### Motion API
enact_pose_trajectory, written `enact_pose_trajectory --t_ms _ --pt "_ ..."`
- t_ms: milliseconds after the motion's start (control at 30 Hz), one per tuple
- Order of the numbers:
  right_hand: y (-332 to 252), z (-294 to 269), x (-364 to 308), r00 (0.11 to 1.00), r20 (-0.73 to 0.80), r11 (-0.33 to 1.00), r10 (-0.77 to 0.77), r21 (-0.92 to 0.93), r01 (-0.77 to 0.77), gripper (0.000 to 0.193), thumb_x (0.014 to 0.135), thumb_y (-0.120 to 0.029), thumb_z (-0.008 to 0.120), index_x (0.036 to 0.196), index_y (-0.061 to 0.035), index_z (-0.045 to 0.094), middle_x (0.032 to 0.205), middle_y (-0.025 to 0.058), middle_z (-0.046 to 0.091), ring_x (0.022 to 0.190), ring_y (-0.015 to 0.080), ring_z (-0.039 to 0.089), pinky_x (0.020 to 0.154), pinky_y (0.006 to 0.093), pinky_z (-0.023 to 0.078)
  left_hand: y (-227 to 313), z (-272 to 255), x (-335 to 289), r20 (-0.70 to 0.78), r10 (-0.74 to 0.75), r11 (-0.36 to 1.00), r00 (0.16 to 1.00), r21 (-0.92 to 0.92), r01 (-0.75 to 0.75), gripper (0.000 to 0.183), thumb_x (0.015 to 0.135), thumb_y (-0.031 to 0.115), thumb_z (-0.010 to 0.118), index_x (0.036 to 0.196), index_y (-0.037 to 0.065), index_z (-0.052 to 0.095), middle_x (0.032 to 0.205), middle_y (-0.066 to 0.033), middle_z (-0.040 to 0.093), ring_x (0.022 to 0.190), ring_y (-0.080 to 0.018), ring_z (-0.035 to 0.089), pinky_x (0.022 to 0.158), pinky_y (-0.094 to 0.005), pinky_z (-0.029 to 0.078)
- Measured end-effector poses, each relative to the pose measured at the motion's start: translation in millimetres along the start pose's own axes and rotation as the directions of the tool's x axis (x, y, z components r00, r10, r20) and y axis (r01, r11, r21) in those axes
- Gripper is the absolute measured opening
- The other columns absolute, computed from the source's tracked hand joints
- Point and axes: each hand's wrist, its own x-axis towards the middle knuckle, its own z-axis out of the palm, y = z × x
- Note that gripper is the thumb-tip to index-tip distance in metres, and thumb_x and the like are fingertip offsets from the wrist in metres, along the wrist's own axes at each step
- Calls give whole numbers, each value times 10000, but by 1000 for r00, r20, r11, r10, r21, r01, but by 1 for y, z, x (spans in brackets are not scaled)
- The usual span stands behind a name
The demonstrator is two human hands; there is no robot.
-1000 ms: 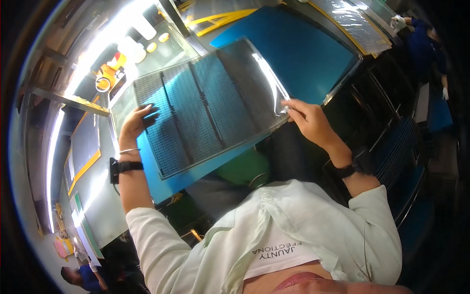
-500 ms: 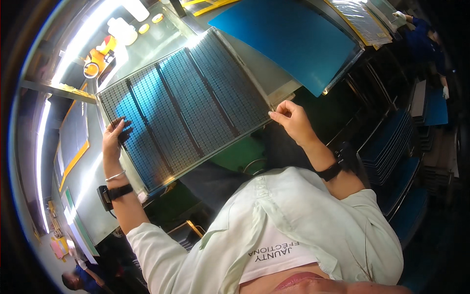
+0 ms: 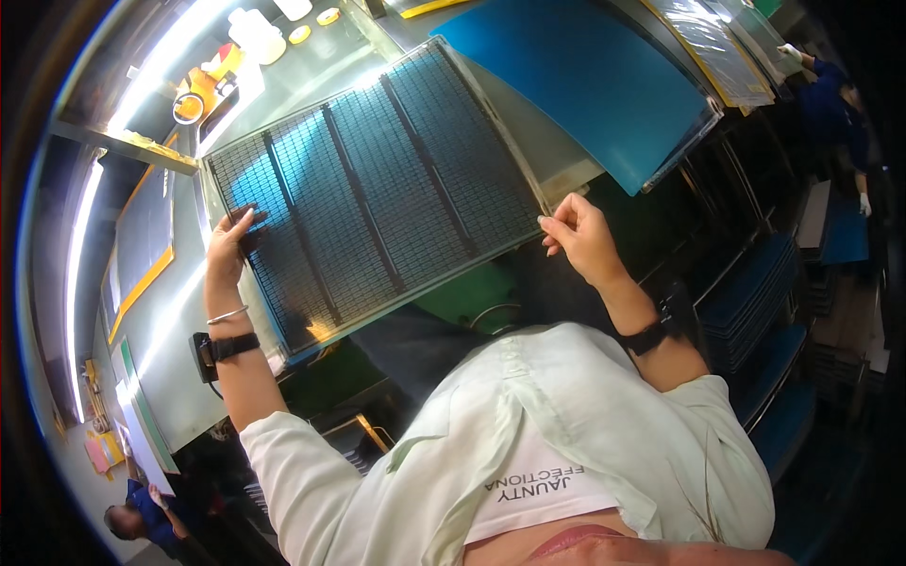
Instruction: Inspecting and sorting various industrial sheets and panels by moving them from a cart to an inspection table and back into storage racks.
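Observation:
A large rectangular panel (image 3: 377, 189) lies tilted across the bench in front of me. Its glossy dark face carries a fine grid, crossed by several darker bands, with blue light reflected at the left. My left hand (image 3: 226, 247) grips its left edge, the thumb side over the face and the other fingers partly hidden. At the panel's near right corner, my right hand (image 3: 580, 236) is closed in a pinch, thumb and forefinger together at the edge. Whatever thin thing may be between those fingertips is too small to make out.
A blue sheet (image 3: 585, 94) lies right of the panel, overhanging the bench edge. Orange tape rolls (image 3: 188, 108) and white bottles (image 3: 257, 38) stand at the far left. Racks of stacked sheets (image 3: 746, 292) stand at right. Co-workers in dark blue (image 3: 835, 108) appear at both sides.
The view has shifted and turned slightly, so bench and panel appear farther right. Both hands stay at the same places on the panel; my right hand's lower fingers show more.

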Motion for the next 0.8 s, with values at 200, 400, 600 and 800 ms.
enact_pose_trajectory --t_ms 200,400,600,800 --pt "3 7 -3 976 -31 962 -214 -178 205 202 834 -42 597 738 -58 420 613 -1 461 516 71 498 449 220 417 5 -15 8 -9 -73 977 997 -202 70 377 831 221 643 1135 41 511 923 -85 631 803 -166 619 639 -239 502" --pt "5 5 1 987 37 978 -157 -133 161 195 845 -29 575 756 -63 405 635 1 449 541 68 491 459 201 428 -27 -22 74 -455 492 690 742 724 -14 674 690 190 765 1264 67 434 972 -141 623 867 -199 616 726 -306 509" --pt "10 2 -2 987 15 972 -160 -172 160 189 854 -37 565 767 -71 400 637 2 453 531 64 480 462 193 433 0 15 52 -462 309 561 832 794 232 533 710 240 733 1193 129 535 1137 -146 585 1059 -308 551 907 -368 426" --pt "7 -1 0 986 23 968 -163 -187 164 191 857 -48 564 767 -73 398 639 2 454 526 63 482 465 192 438 0 20 48 -415 395 461 820 861 213 291 796 273 648 1045 121 647 1008 -155 634 954 -302 598 835 -373 461"
